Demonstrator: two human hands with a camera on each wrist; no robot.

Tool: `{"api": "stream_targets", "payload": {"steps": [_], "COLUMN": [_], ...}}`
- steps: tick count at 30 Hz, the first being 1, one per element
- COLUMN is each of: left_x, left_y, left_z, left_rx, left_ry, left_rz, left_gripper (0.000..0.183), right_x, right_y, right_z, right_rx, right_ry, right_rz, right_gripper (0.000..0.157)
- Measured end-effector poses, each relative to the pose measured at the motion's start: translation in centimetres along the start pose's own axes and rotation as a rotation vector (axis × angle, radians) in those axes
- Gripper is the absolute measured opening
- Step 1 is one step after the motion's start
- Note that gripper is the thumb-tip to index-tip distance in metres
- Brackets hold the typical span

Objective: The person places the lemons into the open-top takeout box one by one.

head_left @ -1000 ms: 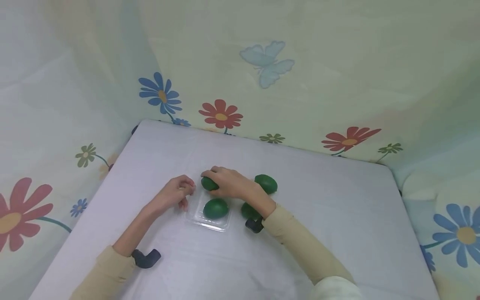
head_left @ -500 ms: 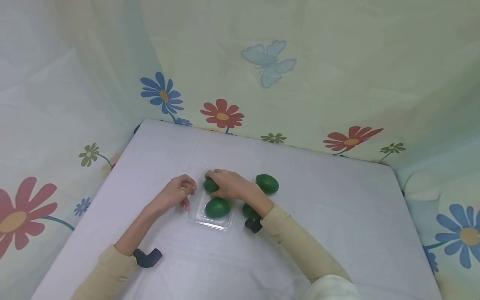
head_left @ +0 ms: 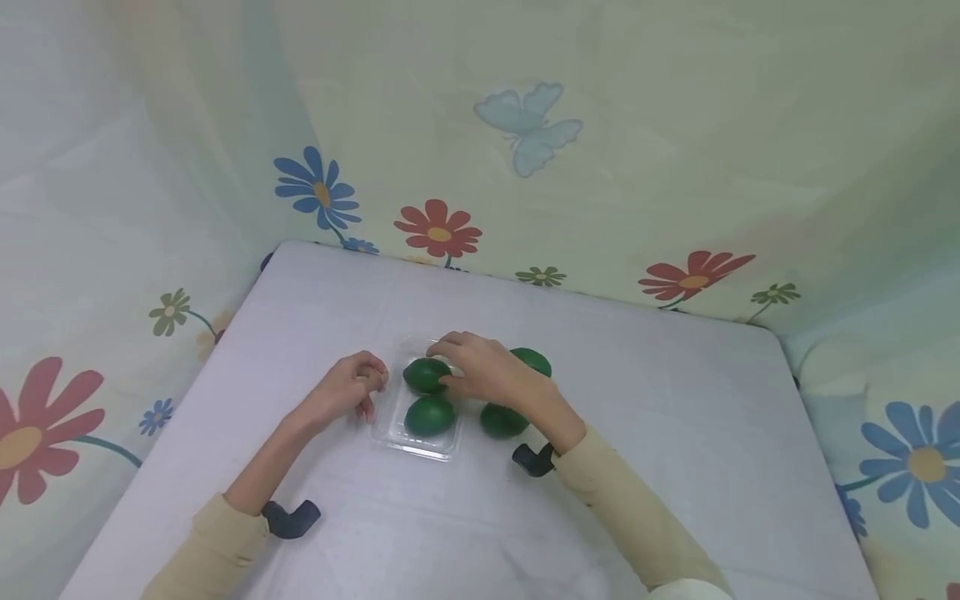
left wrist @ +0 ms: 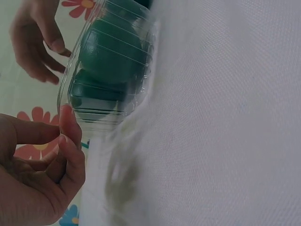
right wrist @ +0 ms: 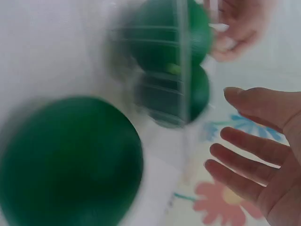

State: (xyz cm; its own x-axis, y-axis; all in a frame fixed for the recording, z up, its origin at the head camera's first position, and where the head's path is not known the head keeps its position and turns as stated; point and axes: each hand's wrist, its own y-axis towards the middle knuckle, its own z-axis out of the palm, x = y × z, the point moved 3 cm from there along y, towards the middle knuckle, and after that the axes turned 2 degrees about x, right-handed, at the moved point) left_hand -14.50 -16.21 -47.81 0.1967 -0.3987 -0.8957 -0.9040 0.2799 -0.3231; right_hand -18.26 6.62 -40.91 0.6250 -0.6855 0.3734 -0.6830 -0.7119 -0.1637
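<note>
Far green fruit (head_left: 534, 359) — part-hidden by right hand (head_left: 487, 368); right wrist view — container (right wrist: 184, 56) blurred.

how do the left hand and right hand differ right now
The left hand has its fingers curled at the rim of the clear container; the right hand has its fingers apart, gripping nothing.
The left hand is at the container's left side, the right hand at its right.
Both are bare, below beige sleeves.
</note>
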Motion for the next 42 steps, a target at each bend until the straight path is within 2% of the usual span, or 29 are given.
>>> {"api": "stream_targets", "payload": {"steps": [5,8,12,16,21,26,30,37,42], "left_x": [-0.1,0.0,0.2,0.2,0.3,0.5,0.5,0.4,0.5], "left_y": [0.0,0.0,0.1,0.1,0.0,0.1,0.1,0.0,0.0], "left_z": [-0.1,-0.1,0.0,-0.2,-0.2,-0.1,0.1,0.1,0.0], "left_rx": [0.001,0.003,0.008,0.002,-0.006,0.001,0.003,0.004,-0.002], "left_ry": [-0.007,-0.009,-0.015,-0.008,-0.009,-0.018,-0.025,-0.018,-0.016], "left_rz": [0.008,0.011,0.01,0.011,0.009,0.005,0.006,0.007,0.011], "left_gripper": [0.03,0.031,0.031,0.031,0.031,0.03,0.029,0.03,0.03], "right_x": [-1.1,-2.4,-4.5,-6.5,-8.7,-10.6,-11.4,-12.3,-12.1], "right_y": [-4.2,-6.6,-9.1,-10.1,-10.0,-8.9,-8.0,-7.3,-7.2], "right_z": [-2.7,-3.5,-3.6,-3.2,-2.0,-0.2,1.4,3.9,4.3], "right_rx": [-0.15,-0.202,-0.233,-0.252,-0.223,-0.175,-0.175,-0.223,-0.274], "right_ry": [-0.037,-0.048,-0.029,-0.006,0.033,0.096,0.153,0.182,0.179], "right_rz": [-0.009,0.034,0.088,0.098,0.155,0.235,0.268,0.317,0.276], "right_gripper": [0.041,0.039,0.04,0.043,0.05,0.067,0.078,0.075,0.07]}}
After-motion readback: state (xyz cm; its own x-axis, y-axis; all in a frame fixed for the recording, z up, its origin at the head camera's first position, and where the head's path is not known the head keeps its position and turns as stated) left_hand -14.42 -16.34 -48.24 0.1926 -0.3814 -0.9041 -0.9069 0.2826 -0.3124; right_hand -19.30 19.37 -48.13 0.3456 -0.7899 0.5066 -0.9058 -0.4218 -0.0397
